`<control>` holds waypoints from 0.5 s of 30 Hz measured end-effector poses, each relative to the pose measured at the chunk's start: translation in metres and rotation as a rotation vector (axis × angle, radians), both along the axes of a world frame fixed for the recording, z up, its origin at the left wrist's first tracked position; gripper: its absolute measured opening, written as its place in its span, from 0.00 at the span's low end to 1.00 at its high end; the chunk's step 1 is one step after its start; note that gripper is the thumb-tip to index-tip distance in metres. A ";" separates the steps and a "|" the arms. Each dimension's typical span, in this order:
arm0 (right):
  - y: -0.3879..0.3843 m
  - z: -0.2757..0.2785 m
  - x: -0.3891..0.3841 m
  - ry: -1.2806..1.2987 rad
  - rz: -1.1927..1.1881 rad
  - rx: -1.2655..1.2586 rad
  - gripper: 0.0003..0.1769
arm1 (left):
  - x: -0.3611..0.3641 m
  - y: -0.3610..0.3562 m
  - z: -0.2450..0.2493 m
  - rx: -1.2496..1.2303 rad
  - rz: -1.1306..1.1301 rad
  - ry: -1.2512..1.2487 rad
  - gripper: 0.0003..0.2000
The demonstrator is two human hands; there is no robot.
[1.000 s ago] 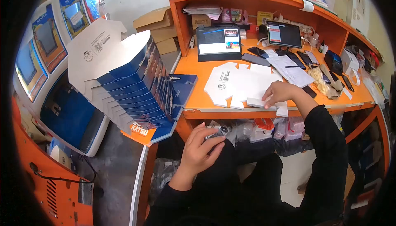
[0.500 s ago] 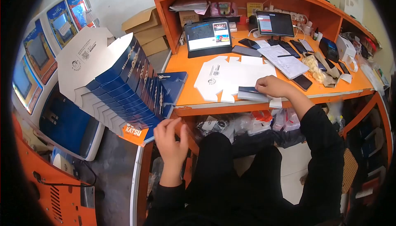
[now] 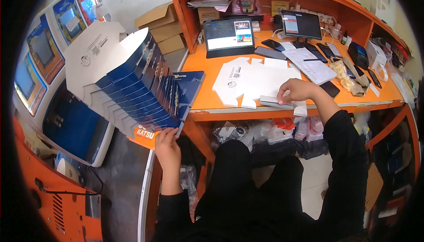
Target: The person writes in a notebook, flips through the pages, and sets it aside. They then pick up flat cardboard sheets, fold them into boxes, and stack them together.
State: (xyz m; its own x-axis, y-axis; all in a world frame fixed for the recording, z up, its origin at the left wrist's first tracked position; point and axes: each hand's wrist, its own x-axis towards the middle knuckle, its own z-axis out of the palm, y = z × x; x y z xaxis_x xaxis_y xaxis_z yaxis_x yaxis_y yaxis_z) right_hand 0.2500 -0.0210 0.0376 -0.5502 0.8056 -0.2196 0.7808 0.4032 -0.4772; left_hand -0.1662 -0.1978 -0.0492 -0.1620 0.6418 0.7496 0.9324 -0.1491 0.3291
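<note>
A white unfolded cardboard food box point(image 3: 256, 81) lies flat on the orange desk. Over its near edge, my right hand point(image 3: 295, 91) pinches a folded-up flap between thumb and fingers. To the left rises a tall, leaning stack of nested blue food boxes point(image 3: 145, 81) with white insides. My left hand point(image 3: 168, 147) is at the stack's bottom corner, fingers close together and closed on the edge of a low box; the thumb's exact hold is partly hidden. Beside the stack is a flat blue box piece point(image 3: 191, 85), and an orange printed panel point(image 3: 142, 136) shows beneath.
A tablet point(image 3: 229, 37) and a small monitor point(image 3: 302, 25) stand at the desk's back. Phones, written papers point(image 3: 309, 63) with a pen, and a crumpled bag point(image 3: 342, 74) lie on the right. Plastic bags point(image 3: 269, 131) fill the shelf below. Brown cartons point(image 3: 161, 30) stand behind the stack.
My left hand has moved from in front of the stack to its bottom corner, fingers closing there. My right hand still pinches the flap, now tilted with its grey side showing.
</note>
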 end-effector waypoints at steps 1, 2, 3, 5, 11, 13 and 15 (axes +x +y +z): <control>0.000 0.001 0.000 -0.002 0.007 0.005 0.12 | -0.002 0.006 -0.002 0.019 -0.019 0.003 0.11; 0.000 0.000 0.000 -0.005 0.014 0.009 0.13 | -0.004 0.012 -0.004 0.020 -0.031 0.002 0.11; 0.002 -0.003 0.003 0.005 0.030 0.019 0.15 | -0.006 0.018 -0.005 0.020 -0.039 0.000 0.11; 0.012 -0.013 0.009 0.022 0.084 0.048 0.18 | -0.013 0.027 -0.003 0.021 -0.050 0.008 0.11; 0.010 -0.015 0.010 0.014 0.002 0.162 0.17 | -0.033 0.062 -0.011 0.038 -0.066 -0.042 0.10; 0.014 -0.023 0.012 0.014 0.039 0.232 0.18 | -0.035 0.068 -0.010 0.035 -0.075 -0.081 0.09; 0.005 -0.021 0.007 0.020 0.032 0.287 0.15 | -0.035 0.075 -0.006 0.052 -0.085 -0.102 0.09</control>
State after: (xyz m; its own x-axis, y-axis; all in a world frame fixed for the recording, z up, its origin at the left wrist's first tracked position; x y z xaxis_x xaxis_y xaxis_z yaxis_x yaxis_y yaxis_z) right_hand 0.2571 -0.0158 0.0167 -0.5785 0.8153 0.0260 0.7568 0.5484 -0.3558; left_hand -0.2011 -0.1229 -0.0553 -0.1856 0.6176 0.7643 0.8777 -0.2455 0.4116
